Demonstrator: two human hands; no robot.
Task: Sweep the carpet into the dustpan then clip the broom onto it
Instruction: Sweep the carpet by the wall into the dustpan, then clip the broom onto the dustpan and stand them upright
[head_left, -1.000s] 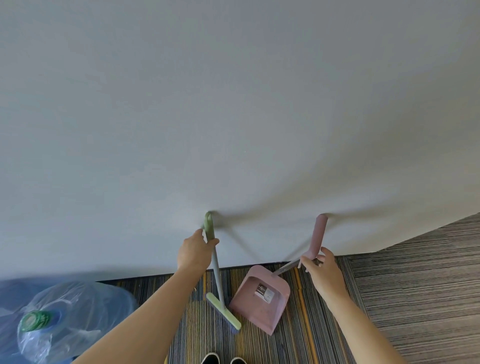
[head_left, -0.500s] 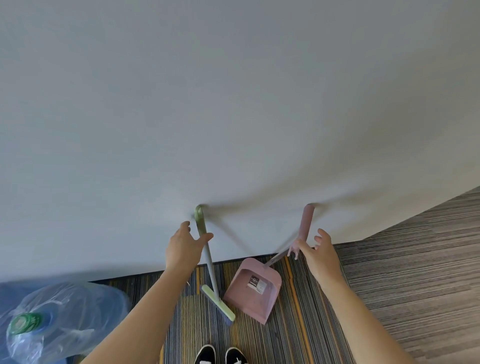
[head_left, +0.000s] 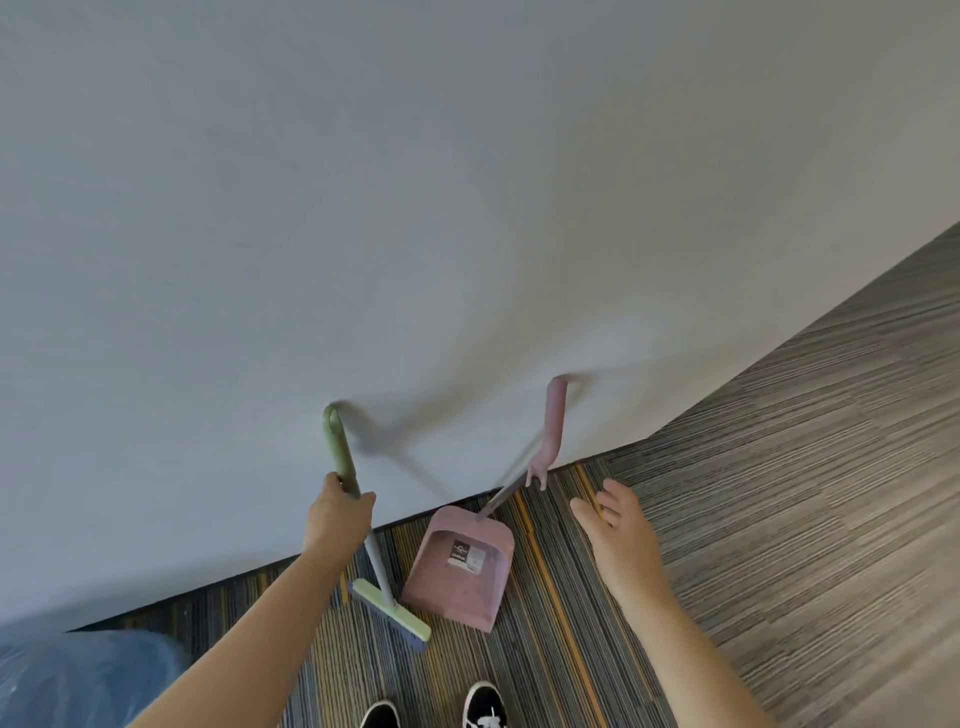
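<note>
The head view is looking down past two black shoes with white laces (head_left: 485, 707) that are standing at the bottom centre of the frame on the striped carpet (head_left: 566, 654). At the lower left corner a blue water bottle wrapped in clear plastic (head_left: 72, 675) is lying partly out of frame. Just above the shoes, the broom (head_left: 375, 566) is resting its green head with dark bristles on the carpet, left of centre, while its grey shaft is rising up and to the left into a green grip. The left hand (head_left: 335, 514) is wrapping closed around that shaft just below the green grip, fingers curled tight on it. Just beside the broom head, to its right, the pink dustpan (head_left: 457, 577) is sitting on the carpet with its open mouth facing the bottom of the frame; a label is showing inside its tray. Its grey pole is running up and to the right into a pink handle whose top is leaning against the wall (head_left: 467, 208). The right hand (head_left: 618, 530) is hovering right of that pole with fingers spread apart, holding nothing and not touching the pink handle. Beyond, the pale wall is filling the upper frame, and grey striped flooring is stretching along the right edge.
</note>
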